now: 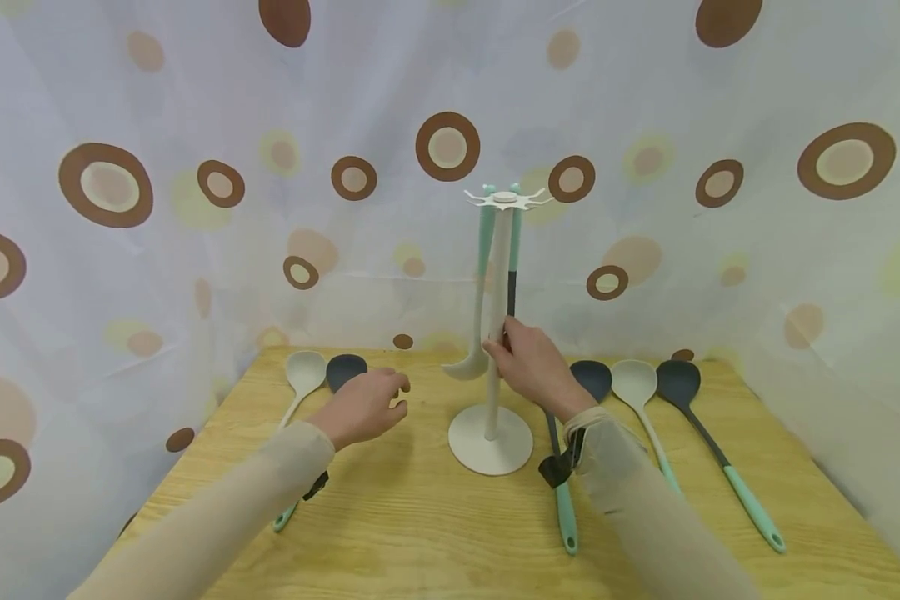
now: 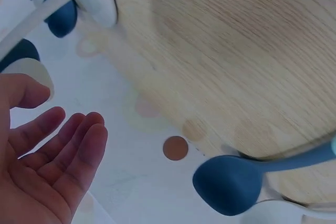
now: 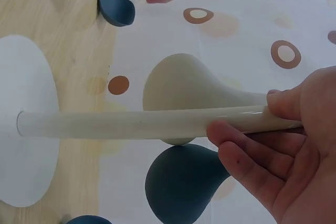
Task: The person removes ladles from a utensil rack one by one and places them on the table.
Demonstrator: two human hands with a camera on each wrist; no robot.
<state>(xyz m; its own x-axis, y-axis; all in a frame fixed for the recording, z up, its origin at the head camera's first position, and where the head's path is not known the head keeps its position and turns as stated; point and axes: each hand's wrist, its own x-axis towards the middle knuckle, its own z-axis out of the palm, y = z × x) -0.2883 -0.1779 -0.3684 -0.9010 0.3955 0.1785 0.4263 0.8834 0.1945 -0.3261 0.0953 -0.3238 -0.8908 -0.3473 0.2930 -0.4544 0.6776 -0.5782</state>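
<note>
A white utensil stand point(image 1: 471, 454) with a round base and a hooked top stands in the middle of the table. My right hand point(image 1: 528, 362) grips its pole point(image 3: 115, 124), thumb on one side and fingers on the other in the right wrist view. From the hooks hang a white ladle point(image 1: 471, 365) and a dark utensil with a mint handle point(image 1: 515, 242); the dark head point(image 3: 181, 184) shows in the right wrist view. To the left, my left hand point(image 1: 363, 404) hovers with loosely bent fingers, holding nothing, close to a dark ladle point(image 2: 228, 184) on the table.
On the wooden table point(image 1: 412, 533), a white utensil point(image 1: 305, 371) lies at the left. Toward the right lie a dark one point(image 1: 565, 512) partly under my right arm, a white one point(image 1: 634, 383) and another dark one point(image 1: 678, 382). A spotted curtain point(image 1: 397, 92) encloses the back and sides.
</note>
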